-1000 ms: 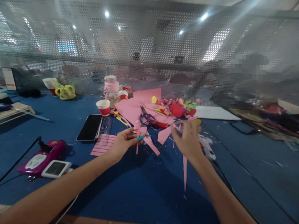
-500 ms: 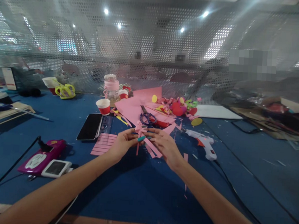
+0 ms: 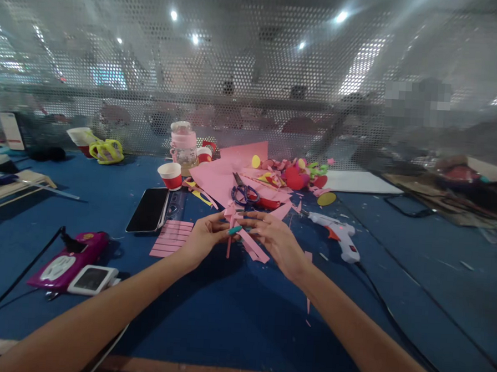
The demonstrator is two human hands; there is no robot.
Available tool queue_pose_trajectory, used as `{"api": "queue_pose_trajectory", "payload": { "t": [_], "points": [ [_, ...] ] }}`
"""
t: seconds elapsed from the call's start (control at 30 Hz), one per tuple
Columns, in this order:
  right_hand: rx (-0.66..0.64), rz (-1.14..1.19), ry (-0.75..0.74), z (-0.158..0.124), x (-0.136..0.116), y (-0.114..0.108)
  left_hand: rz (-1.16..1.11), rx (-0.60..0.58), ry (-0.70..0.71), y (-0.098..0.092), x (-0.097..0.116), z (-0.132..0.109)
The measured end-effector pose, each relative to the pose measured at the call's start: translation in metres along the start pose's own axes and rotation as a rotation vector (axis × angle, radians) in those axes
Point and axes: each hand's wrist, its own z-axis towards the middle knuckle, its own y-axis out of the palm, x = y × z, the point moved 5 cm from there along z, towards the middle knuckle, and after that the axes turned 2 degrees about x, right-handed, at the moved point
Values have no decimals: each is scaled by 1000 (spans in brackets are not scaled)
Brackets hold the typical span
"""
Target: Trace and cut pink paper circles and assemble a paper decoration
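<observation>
**Bundle of paper strips held between both hands**

The left hand was clenched around a teal-tipped stick with pink paper strips folded about it. It was held just above the blue table, mid-view. The right hand met it from three o'clock, fingertips closed on one strip that trailed toward five o'clock.

Judged from the layout, the cutting looked largely done. A lined pink sheet lay at nine o'clock of the left hand. Scissors rested at twelve o'clock on a large pink sheet, and offcuts were scattered around. Only a few strips seemed gathered on the stick, so much of the assembling appeared left. A glue gun lay untouched at two o'clock of the right hand.

A red paper cup stood at eleven o'clock of the left hand, and what showed of its inside was bare white. Behind it stood a clear bottle with a pink cap, its contents unreadable.
</observation>
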Motion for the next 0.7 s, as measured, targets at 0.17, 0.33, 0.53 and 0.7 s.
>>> {"api": "queue_pose_trajectory", "payload": {
  "t": [0.17, 0.33, 0.53, 0.7],
  "points": [
    [-32, 15, 3, 0, -1, 1, -4, 20, -25, -2, -3, 1],
    [-29, -16, 5, 0, -2, -1, 21, 19, -44, -3, -4, 1],
    [-2, -73, 27, -1, -6, -3, 22, -4, -47, 0, -4, 1],
    [-3, -91, 41, 0, -5, -5, 0, -17, -55, 4, -1, -1]
  ]
}}
